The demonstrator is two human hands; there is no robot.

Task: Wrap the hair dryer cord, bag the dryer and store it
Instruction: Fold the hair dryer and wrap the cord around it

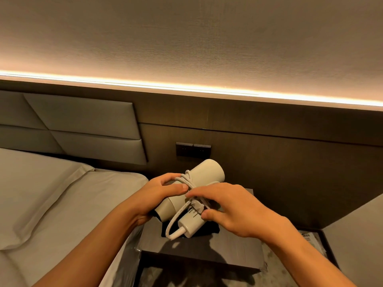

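Hotel-type bedroom, dim: dark wood wall panel with a warm light strip [186, 88] along its top, a padded grey headboard [83, 121] and a bed with pale sheets [51, 193] left of the dryer. Cream-white plastic hair dryer [207, 172] held in the air just below a dark double wall switch [193, 149], above a dark box-like top [196, 251] on the bedside bench; what that dark piece is, cannot tell. Left hand [157, 193] grips the dryer barrel from the bed side, thumb pressed on the windings. Right hand [234, 206] lies over the handle, fingers [199, 193] narrow, pinching the white cord [186, 181] against the body; its thumb sits beside what looks like the plug, partly hidden. Several turns of cord already cross the junction of barrel and handle. One short loop hangs free below the dryer, running from the handle's strain relief back up into the wrap. Judgement: wrapping is close to finished; the loose end looks to be at the tucking or securing stage. Something dark lies directly beneath the dryer, possibly the storage bag, unclear. Bagging not yet begun, storing not yet done. Printed paper [310, 239] lies on the bench, right of the dryer.
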